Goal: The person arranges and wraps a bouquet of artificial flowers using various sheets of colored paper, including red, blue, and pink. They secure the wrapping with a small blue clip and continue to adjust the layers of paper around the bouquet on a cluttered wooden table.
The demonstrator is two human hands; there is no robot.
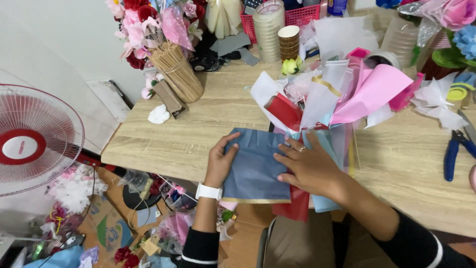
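My left hand [220, 161] pinches the left edge of a blue-grey sheet of wrapping paper [255, 166], thumb on top and fingers curled under, with a white watch [208, 191] on that wrist. My right hand [310, 166] lies flat and open on the sheet's right side, fingers spread and pressing down, a ring on one finger. The sheet sits at the near edge of the wooden table [198, 134], partly hanging over it, and I can see a thin gold trim along its lower edge. Red paper [297, 206] pokes out beneath it, and above my right hand fans a bundle of pink, white and red sheets [347, 94] (all layered, so I cannot tell which touches which). A bunch of thin wooden sticks [176, 72] stands at the far left of the table, blue-handled pliers [455, 151] lie well off to the right, and a red-and-white fan [29, 139] stands beside the table on the left.
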